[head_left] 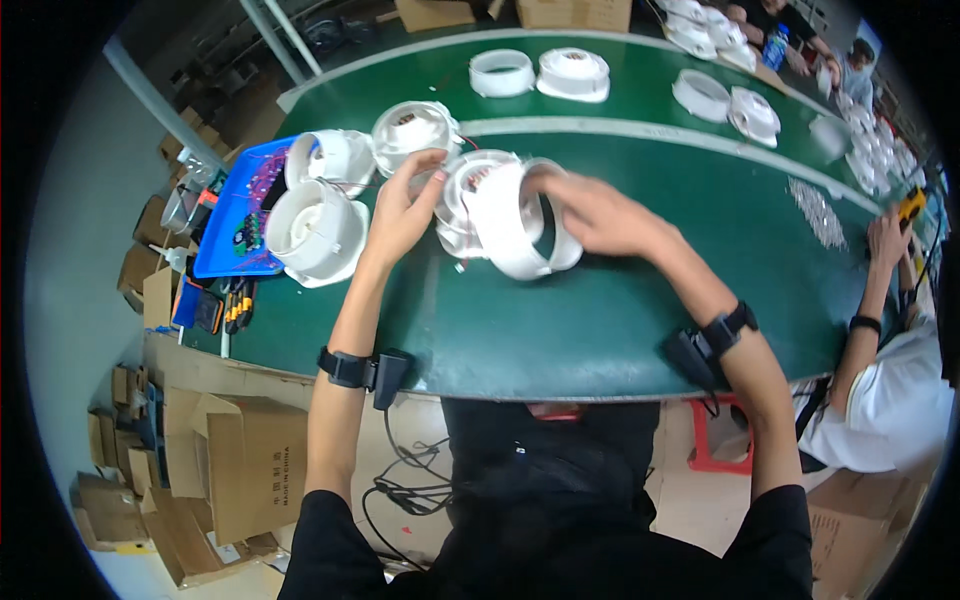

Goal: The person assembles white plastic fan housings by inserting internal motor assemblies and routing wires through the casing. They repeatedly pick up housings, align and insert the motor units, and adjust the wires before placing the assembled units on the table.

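Note:
My right hand (605, 215) grips a white plastic ring (507, 225), its fingers hooked inside the opening. The ring is tilted and slightly blurred, overlapping the right side of a round white housing (460, 215) with parts inside it. At that housing's left rim, my left hand (405, 210) is closed with thumb and fingertips on the edge. A second white housing (412, 135) sits just beyond my left hand. Two more white ring-topped housings (308, 225) stand left of my left forearm.
A blue tray (215, 250) holds wires and green circuit boards; tools with orange-black handles (238, 305) lie beside it. Farther back on the green table (500, 345) are a white ring (502, 73) and housings. A small-parts pile (815, 212) lies right, near a co-worker's hand (887, 240).

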Demonstrator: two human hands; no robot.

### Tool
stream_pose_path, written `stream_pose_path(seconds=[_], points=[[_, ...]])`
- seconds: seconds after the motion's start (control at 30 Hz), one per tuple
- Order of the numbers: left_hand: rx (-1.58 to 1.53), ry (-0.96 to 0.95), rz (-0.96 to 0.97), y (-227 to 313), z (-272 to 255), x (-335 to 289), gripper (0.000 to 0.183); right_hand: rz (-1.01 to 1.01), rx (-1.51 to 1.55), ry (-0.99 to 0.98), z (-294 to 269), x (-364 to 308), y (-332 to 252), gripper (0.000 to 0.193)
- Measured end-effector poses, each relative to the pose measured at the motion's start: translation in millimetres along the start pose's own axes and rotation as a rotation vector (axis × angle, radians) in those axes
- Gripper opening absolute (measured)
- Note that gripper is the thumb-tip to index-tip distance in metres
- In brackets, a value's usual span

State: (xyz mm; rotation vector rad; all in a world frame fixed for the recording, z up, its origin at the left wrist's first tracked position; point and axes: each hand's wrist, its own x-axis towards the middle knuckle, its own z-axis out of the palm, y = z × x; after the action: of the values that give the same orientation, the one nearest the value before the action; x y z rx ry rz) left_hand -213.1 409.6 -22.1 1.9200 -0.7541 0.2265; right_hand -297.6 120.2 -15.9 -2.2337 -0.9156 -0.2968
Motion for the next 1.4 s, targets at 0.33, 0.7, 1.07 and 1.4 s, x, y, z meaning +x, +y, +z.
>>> stream_pose_path(seconds=[0.33, 0.7, 1.07, 1.4], points=[[0.107, -0.048, 0.130, 19, 71, -19, 0.045, 0.179, 0.000, 0.628, -15, -32, 86, 0.025], [0.069, -0.079, 0.036, 16, 70, -26, 0.052, 0.256, -0.191, 0.641, -47, -52, 70, 0.042], [0.042, -0.091, 0.092, 2, 66, -22, 0.057, 0.221, -0.260, 0.657, -48, -50, 70, 0.037], [-0.042, -0.254, 0.070, 43, 84, -30, 0.078, 0.357, -0.178, 0.697, -52, -59, 46, 0.039]])
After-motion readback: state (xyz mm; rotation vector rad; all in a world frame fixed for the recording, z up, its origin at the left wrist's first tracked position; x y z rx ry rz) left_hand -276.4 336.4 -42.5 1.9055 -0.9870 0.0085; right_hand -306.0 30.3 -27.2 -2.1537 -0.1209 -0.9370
